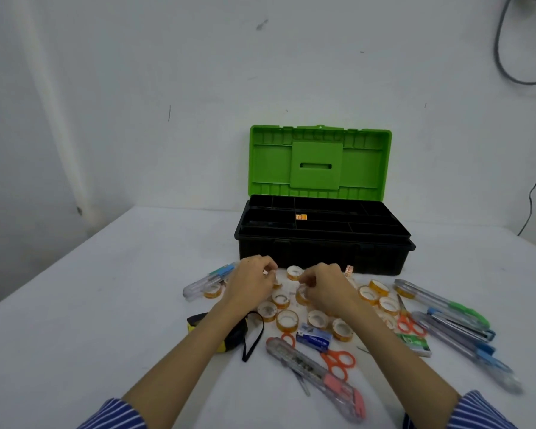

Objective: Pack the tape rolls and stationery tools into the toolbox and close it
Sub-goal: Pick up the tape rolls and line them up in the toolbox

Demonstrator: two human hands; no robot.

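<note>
Head camera showed your toolbox (322, 252) at the far side of the white table (106, 305), its green lid (319, 162) propped upright so every black tray compartment lay open to you; one small orange roll (301, 217) already sat in a middle compartment. Nearly everything else waited just in front of the box, probably heaped there to keep each reach short: the tape rolls (287, 320) clustered in the middle, orange scissors (338, 362) and a clear utility knife (316, 382) nearest you, more cutters (458, 329) fanned to the right, a tape measure (232, 332) under your left forearm.

Both your forearms reached forward, palms down, over the cluster. Your left hand (252, 283) had its fingers curled, apparently pinching something small and pale, though I could not tell what. Your right hand (325, 286) curled over a tape roll (302, 295), fingertips seemingly closing on its rim. Packing looked barely begun.
</note>
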